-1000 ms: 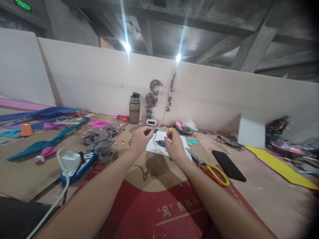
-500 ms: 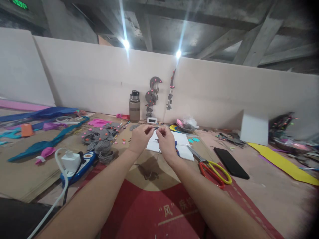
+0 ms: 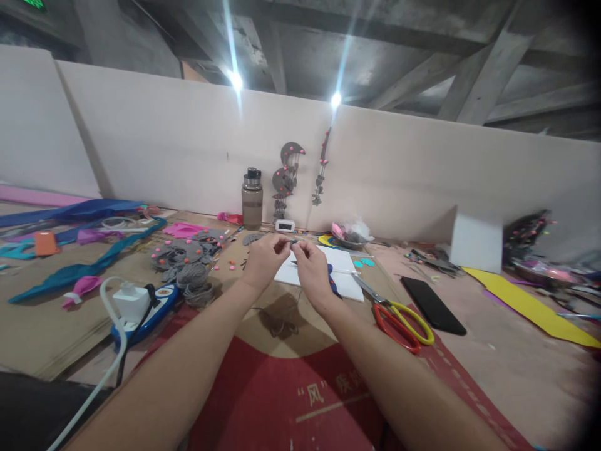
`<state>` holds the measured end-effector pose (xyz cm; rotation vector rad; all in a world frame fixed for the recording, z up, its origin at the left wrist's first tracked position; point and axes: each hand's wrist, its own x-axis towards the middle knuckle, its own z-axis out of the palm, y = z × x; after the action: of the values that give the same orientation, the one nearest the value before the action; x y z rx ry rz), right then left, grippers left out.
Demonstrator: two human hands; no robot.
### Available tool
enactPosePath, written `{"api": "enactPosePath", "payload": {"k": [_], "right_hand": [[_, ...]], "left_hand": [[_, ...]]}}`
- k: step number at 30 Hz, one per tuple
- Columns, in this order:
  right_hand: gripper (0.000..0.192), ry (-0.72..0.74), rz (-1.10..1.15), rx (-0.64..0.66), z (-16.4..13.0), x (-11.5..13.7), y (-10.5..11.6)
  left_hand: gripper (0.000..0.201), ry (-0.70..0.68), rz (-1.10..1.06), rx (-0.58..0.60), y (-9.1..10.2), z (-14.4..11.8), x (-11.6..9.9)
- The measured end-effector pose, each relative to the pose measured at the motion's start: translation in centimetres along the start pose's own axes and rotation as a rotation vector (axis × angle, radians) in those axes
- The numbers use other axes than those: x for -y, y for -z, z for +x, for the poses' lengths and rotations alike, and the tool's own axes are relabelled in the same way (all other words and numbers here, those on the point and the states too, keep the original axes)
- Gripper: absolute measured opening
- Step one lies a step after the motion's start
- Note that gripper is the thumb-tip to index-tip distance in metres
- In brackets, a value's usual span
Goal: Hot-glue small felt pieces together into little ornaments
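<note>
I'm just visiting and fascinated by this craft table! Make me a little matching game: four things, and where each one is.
Things
1. Scissors with red and yellow handles
2. Black rectangular phone
3. Translucent water bottle with black lid
4. Bare left hand

Places
A. Upright before the pale wall
B. Fingertips at a small dark piece, close to the right hand
C. Blade end nearest the flat white sheet
D. Flat, between scissors and yellow sheet

Pairs: 1-C, 2-D, 3-A, 4-B

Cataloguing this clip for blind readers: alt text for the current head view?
A person's left hand and right hand pinch a small dark piece near a white sheet. Scissors and a black phone lie at right, gray yarn at left.
</note>
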<state>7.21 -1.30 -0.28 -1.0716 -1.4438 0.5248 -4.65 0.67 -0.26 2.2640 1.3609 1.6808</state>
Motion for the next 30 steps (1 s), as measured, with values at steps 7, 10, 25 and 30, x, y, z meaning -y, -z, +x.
{"api": "enactPosePath", "payload": {"k": [7, 10, 25, 30], "right_hand": [[0.027, 0.007, -0.023, 0.020, 0.06, -0.08, -0.33], [0.025, -0.001, -0.025, 0.016, 0.10, -0.07, -0.36], [0.020, 0.041, -0.194, -0.074, 0.14, 0.27, 0.24], [0.016, 0.076, -0.170, -0.100, 0.12, 0.07, 0.48]], "left_hand": [[0.009, 0.088, -0.090, -0.044, 0.37, 0.09, -0.83], [0.012, 0.150, -0.157, -0.039, 0.43, 0.14, -1.02], [0.014, 0.275, -0.445, 0.005, -0.11, 0.06, -0.84], [0.014, 0.315, -0.513, 0.022, -0.11, 0.10, -1.05]]}}
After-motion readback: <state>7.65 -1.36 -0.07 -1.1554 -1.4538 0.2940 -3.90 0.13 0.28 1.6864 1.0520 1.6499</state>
